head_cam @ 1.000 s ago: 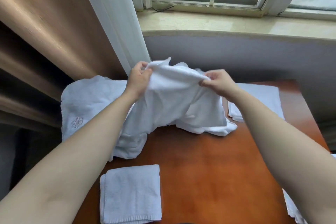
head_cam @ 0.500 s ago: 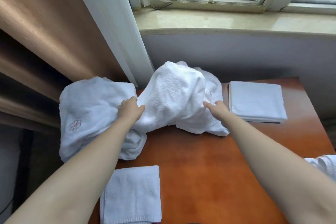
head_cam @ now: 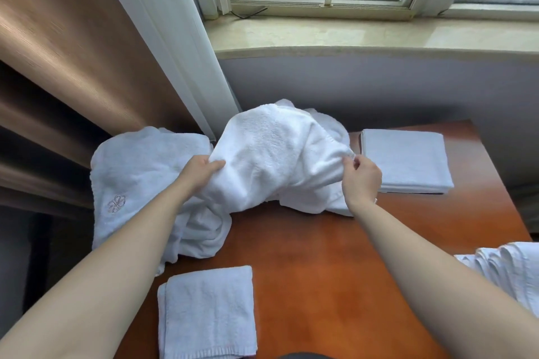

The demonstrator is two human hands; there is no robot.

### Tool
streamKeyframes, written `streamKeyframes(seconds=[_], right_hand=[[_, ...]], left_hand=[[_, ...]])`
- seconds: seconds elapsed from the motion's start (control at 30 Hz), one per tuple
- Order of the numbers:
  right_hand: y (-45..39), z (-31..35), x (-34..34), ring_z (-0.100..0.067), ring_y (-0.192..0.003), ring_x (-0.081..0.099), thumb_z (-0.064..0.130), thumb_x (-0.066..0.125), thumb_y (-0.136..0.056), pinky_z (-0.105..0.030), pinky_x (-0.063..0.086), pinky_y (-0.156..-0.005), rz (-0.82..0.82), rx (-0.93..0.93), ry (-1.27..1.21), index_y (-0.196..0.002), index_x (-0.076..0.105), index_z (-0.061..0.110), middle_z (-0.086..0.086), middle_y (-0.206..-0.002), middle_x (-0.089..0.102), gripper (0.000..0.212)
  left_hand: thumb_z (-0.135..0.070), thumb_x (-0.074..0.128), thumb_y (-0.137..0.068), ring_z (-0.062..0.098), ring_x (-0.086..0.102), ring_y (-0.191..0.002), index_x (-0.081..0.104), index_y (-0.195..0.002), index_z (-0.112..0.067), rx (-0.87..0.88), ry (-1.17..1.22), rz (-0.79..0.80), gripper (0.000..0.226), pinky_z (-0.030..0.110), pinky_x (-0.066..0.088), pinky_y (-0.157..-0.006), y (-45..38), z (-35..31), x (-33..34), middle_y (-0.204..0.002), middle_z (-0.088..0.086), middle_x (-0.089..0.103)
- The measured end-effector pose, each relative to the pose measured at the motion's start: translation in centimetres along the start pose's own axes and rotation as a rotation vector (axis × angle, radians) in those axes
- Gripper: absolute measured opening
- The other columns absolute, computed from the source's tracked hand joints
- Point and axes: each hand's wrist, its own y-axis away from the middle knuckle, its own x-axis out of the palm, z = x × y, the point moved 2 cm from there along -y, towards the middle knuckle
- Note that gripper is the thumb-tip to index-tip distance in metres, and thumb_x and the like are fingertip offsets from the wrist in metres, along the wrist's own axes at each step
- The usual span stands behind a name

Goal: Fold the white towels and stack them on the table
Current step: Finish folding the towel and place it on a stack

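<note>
A rumpled white towel [head_cam: 274, 154] lies heaped at the far middle of the brown table [head_cam: 335, 271]. My left hand [head_cam: 201, 172] grips its left side, fingers curled into the cloth. My right hand [head_cam: 361, 178] pinches its right edge between thumb and fingers. A folded white towel [head_cam: 405, 163] lies flat at the far right. Another folded towel [head_cam: 207, 312] lies at the near left. A larger towel with an embroidered mark [head_cam: 140, 178] hangs over the table's left edge.
A stack of white cloth [head_cam: 507, 271] shows at the right edge. A brown curtain [head_cam: 73, 52] hangs on the left beside a white window frame [head_cam: 175, 38]. The stone windowsill [head_cam: 364, 35] and grey wall stand right behind the table.
The towel, held up and spread between both hands a second ago, came down onto the pile. My right hand now pinches its right edge; my left hand grips its left side.
</note>
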Motion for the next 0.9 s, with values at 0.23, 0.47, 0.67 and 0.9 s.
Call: streamKeyframes(seconds=[0.23,0.47,0.67,0.9], right_hand=[[-2.8,6.9,-2.0,-0.011,-0.062,0.040,0.030,0.050,-0.102,-0.026,0.028,-0.060,-0.196,-0.228,-0.210,-0.065,0.046,0.015,0.000,-0.068,0.046,0.040],[-7.8,8.2,0.3,-0.009,-0.072,0.061,0.053,0.062,-0.093,-0.030,0.057,-0.082,0.073,0.448,-0.822,-0.096,0.062,0.016,0.007,-0.085,0.064,0.037],[-1.3,3.3,2.1,-0.023,-0.124,0.055,0.083,0.074,-0.055,-0.043,0.048,-0.105,0.534,0.354,-0.310,-0.145,0.047,0.015,0.004,-0.134,0.057,0.117],[4.3,1.1,2.5,-0.013,-0.066,0.051,0.030,0.076,-0.087,-0.035,0.042,-0.067,0.331,-0.002,-0.285,-0.076,0.051,0.006,-0.002,-0.072,0.052,0.036]], left_hand=[[-0.033,0.067,-0.093,0.028,0.069,-0.086,0.072,-0.095,-0.005,0.113,0.638,0.019,0.029,0.037,0.054,-0.080,0.9,-5.3,-3.2,-0.096,0.015,0.073],[-0.039,0.057,-0.100,0.023,0.071,-0.103,0.069,-0.117,-0.008,0.057,1.103,0.060,0.038,0.036,0.057,-0.087,-0.6,-5.4,-4.0,-0.108,0.009,0.073],[-0.020,0.066,-0.094,0.023,0.073,-0.100,0.073,-0.115,-0.011,-0.007,0.810,0.038,0.023,0.028,0.059,-0.072,-0.4,-0.8,-1.9,-0.110,0.008,0.076],[-0.030,0.068,-0.093,0.014,0.072,-0.093,0.078,-0.093,-0.029,0.044,0.593,-0.106,0.010,0.031,0.058,-0.084,0.5,0.3,-2.6,-0.101,-0.002,0.078]])
